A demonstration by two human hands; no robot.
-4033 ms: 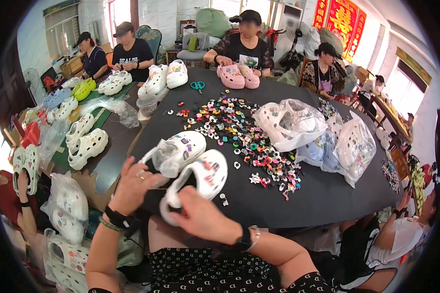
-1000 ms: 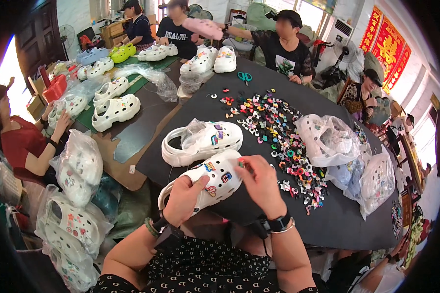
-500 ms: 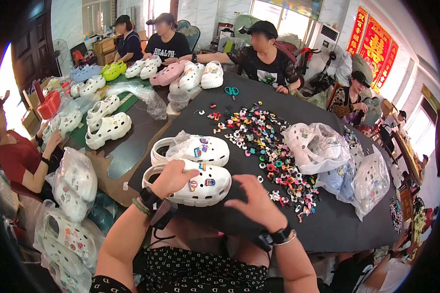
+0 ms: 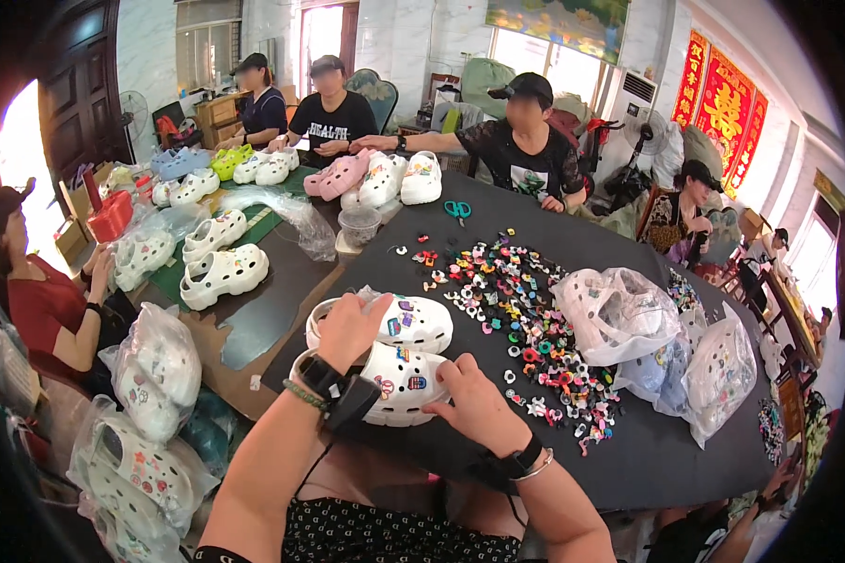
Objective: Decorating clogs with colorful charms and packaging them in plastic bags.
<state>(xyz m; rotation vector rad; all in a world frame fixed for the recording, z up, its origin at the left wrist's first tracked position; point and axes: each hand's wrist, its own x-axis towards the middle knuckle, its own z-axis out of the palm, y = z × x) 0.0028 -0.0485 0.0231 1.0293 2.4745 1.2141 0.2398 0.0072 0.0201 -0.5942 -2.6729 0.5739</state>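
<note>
Two white clogs with colourful charms lie side by side in front of me, toes to the right: a far clog (image 4: 421, 324) and a near clog (image 4: 396, 377). My left hand (image 4: 349, 330) is over the heel opening of the far clog, its fingers curled; what they grip there is hidden. My wrist and a black device on it cover the near clog's heel. My right hand (image 4: 479, 402) grips the near clog's toe, thumb low on the side and fingers on top. To the right of the clogs spreads a pile of small coloured charms (image 4: 526, 324).
Bagged clogs (image 4: 620, 314) stand beyond the pile, with more bagged clogs (image 4: 150, 460) at my lower left. Teal scissors (image 4: 457, 212) and a clear tub (image 4: 359, 225) lie farther back. Unbagged white clogs (image 4: 223, 275) sit on the left table. Several people sit around the tables.
My left hand has shifted from the near clog to the far clog's opening. My right hand has moved from the air beside the near clog onto its toe. The view has tilted slightly.
</note>
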